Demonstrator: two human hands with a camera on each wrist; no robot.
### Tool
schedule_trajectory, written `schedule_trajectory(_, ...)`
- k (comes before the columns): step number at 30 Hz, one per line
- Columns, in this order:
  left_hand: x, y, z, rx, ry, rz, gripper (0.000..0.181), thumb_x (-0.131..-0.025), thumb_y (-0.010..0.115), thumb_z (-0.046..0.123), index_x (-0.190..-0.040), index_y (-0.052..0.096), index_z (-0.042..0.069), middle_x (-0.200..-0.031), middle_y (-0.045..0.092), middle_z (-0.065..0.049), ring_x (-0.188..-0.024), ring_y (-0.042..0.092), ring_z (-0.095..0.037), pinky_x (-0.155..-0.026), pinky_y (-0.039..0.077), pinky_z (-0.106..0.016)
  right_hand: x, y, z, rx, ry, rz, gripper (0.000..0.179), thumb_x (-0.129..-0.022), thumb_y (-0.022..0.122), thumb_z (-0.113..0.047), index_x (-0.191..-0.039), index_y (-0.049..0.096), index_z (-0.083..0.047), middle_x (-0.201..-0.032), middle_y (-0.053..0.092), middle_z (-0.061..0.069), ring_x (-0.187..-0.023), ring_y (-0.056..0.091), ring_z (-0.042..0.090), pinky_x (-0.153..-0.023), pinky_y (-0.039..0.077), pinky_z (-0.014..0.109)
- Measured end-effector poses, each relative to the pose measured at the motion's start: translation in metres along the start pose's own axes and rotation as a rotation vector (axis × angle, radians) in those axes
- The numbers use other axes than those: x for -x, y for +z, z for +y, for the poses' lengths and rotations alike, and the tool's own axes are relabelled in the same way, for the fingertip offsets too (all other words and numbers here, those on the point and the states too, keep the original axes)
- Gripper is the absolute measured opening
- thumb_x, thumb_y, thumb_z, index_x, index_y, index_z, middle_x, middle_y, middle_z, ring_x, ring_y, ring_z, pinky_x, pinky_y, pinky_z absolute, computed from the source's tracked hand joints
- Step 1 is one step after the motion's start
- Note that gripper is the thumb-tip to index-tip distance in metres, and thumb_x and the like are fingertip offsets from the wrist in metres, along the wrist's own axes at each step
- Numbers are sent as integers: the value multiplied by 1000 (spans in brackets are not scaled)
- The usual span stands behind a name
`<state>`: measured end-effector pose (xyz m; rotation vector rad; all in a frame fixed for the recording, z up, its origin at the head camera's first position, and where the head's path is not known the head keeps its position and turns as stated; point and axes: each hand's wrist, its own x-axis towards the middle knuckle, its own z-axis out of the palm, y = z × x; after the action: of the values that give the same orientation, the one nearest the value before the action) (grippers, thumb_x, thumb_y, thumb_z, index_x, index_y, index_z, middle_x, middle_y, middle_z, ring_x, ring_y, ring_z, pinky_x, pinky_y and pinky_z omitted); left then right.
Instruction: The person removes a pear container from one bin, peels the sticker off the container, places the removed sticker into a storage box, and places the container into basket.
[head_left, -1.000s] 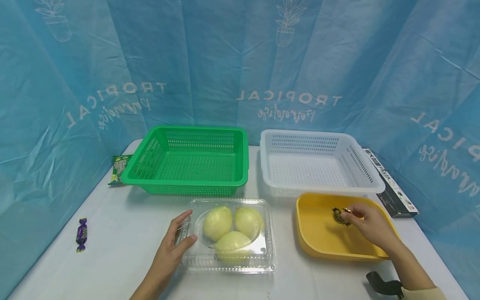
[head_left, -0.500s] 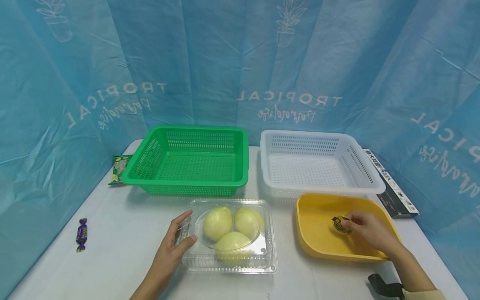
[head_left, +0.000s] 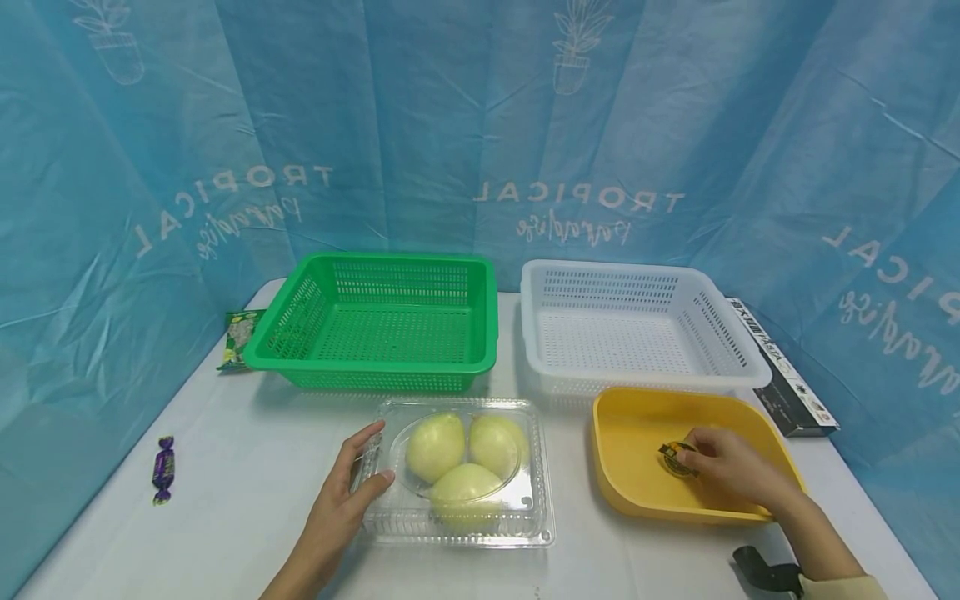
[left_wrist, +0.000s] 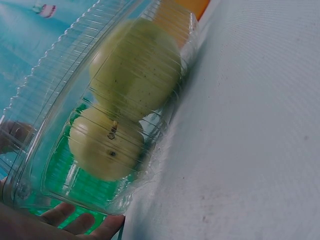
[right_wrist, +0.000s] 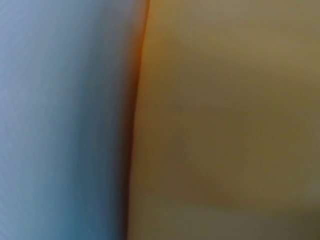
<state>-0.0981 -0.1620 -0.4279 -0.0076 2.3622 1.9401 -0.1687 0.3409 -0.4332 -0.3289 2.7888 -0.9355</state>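
Three pale yellow-green, pear-like fruits (head_left: 465,492) lie in a lidded clear plastic container (head_left: 517,521) at the near middle. My left hand (head_left: 341,500) holds the container's left side, its thumb and a finger spread along the edge. In the left wrist view, several fingertips (left_wrist: 82,223) of this hand touch the container's lower corner. Inside the yellow basin (head_left: 630,492), my right hand (head_left: 731,467) pinches a small black-and-gold packet (head_left: 677,458) low over the bottom. Its kind is unclear, and my fingers partly cover it. The right wrist view shows only blurred yellow and white surfaces.
A green basket (head_left: 375,367) and a white basket (head_left: 645,379) stand at the back. A green packet (head_left: 240,340) lies left of them, a black pasta box (head_left: 798,400) right. A purple twist-wrapped candy (head_left: 162,471) lies at the left, before a blue curtain (head_left: 420,125).
My right hand has moved slightly down and nearer with the black-and-gold packet, staying inside the yellow basin. My left hand and the container have stayed put.
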Motion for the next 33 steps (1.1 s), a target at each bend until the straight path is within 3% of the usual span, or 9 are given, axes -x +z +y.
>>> schedule_trajectory(10, -1, 0, -3, 1, 11, 1, 58, -94, 56, 26, -145, 28, 28, -158, 14, -3, -145, 0, -44, -108, 7, -72, 1, 2, -4, 47, 16, -38, 18, -87, 66, -28, -82, 62, -11, -71, 51, -3, -62, 41, 1, -53, 32, 19)
schedule_trajectory(23, -1, 0, -4, -2, 16, 9, 59, -93, 57, 26, -145, 29, 27, -157, 16, -3, -146, 1, -42, -110, 6, -69, -1, 6, -2, 113, 44, -25, 17, -86, 68, -29, -85, 62, -12, -71, 50, -3, -64, 40, 3, -53, 31, 20)
schedule_trajectory(33, -1, 0, -2, -2, 16, 3, 59, -94, 56, 26, -145, 28, 27, -158, 14, -4, -146, 0, -42, -110, 5, -69, -1, 5, -1, 135, 20, -9, 25, -85, 68, -31, -100, 66, -11, -85, 60, -3, -74, 46, 5, -62, 40, 20)
